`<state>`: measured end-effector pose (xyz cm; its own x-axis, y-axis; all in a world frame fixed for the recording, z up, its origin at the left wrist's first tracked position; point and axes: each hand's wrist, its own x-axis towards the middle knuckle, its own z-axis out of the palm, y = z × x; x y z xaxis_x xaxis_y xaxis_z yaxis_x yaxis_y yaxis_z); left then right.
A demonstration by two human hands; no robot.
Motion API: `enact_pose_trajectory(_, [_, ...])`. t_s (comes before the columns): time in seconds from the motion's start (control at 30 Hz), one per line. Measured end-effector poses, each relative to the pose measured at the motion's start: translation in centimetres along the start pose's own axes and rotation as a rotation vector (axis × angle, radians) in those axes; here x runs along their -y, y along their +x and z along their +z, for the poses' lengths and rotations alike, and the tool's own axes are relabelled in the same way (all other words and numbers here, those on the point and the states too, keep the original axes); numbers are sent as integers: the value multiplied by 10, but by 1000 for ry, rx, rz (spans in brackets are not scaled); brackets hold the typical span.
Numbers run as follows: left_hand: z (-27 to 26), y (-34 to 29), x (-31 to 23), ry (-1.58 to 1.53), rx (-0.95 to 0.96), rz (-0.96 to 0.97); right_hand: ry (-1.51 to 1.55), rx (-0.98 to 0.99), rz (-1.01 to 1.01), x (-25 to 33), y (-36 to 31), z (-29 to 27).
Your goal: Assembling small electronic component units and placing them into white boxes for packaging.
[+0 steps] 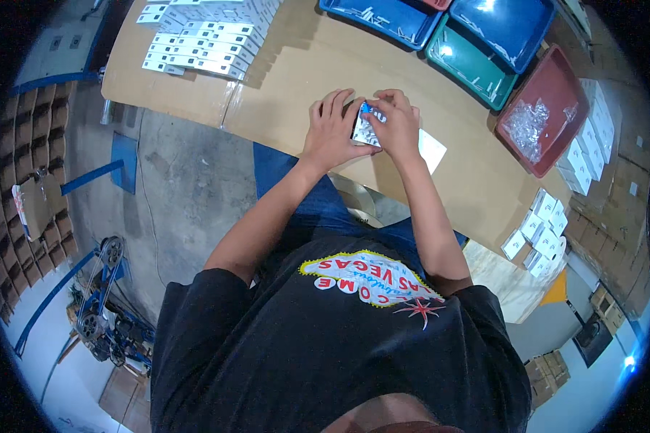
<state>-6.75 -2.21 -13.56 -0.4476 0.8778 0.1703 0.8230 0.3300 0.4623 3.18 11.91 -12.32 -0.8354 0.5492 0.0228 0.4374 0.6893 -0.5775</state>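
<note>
Tan across the table (303,65), blue on two trays (504,22), green on another tray (469,54), dull red on the bin (550,81), white on the boxes (198,50), silver with a blue spot on the piece (366,132), black on the shirt (267,361) around a white, yellow-edged print (365,264).

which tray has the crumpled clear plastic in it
The red tray at the right end of the group, beside the white boxes; no other tray shows such a clear plastic heap.

Red and blue lettering (401,283) stands on a white, yellow-edged print (372,270) across the black shirt (325,353); small dark marks, perhaps print, show on the stacked white boxes (209,52), too tiny to read
</note>
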Motion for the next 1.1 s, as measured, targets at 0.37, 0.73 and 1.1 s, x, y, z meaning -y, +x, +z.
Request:
enact_pose_trajectory(0.37, [3,-1,-1,6,-28,38,8,-222,408,-88,-75,-80])
enact_pose_trajectory(0.73, [6,-4,1,28,-9,20,178,-135,677,-117,-108,-51])
enact_pose_trajectory(1.1, [-22,-4,-44,-1296,33,-308,1218,-429,643,-81,-128,-107])
